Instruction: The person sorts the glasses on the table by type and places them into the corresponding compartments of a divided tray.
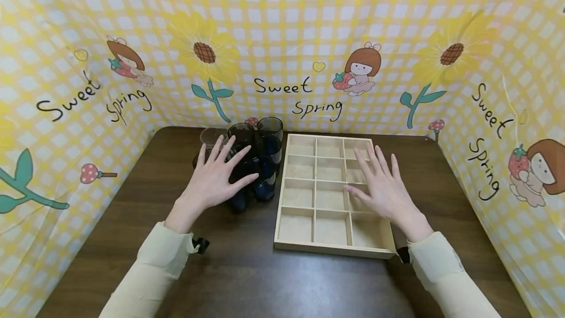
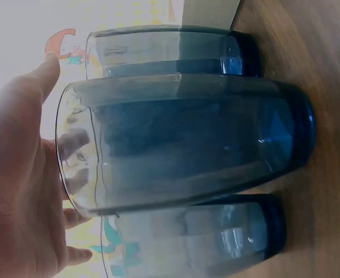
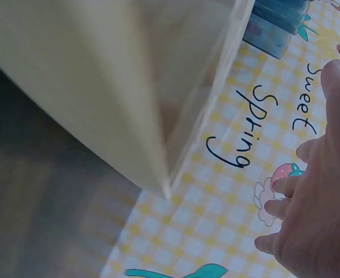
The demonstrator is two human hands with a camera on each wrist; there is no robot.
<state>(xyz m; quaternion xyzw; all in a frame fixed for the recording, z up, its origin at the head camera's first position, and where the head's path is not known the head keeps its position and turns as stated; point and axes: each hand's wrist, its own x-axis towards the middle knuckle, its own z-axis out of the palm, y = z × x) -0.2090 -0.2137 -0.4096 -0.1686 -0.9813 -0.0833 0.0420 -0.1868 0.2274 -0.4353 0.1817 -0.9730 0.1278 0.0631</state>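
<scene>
Several dark blue-tinted drinking glasses point(image 1: 266, 188) stand upright in a cluster at the back left of the table. My left hand point(image 1: 216, 173) is spread over them with fingers apart and grips none; it hides some of the glasses. In the left wrist view, that hand is beside the rim of a blue glass point(image 2: 187, 145); whether it touches the rim, I cannot tell. A pale wooden box divided into compartments point(image 1: 333, 248) lies right of the glasses. Over its right side hovers my right hand point(image 1: 386, 193), fingers spread and holding nothing, covering part of the right column.
The dark brown wooden table point(image 1: 247, 269) carries the glasses and the box. A yellow checked cloth point(image 1: 282, 33) with flowers and lettering hangs behind the table and along both sides. Compartments in the box show bare wooden bottoms.
</scene>
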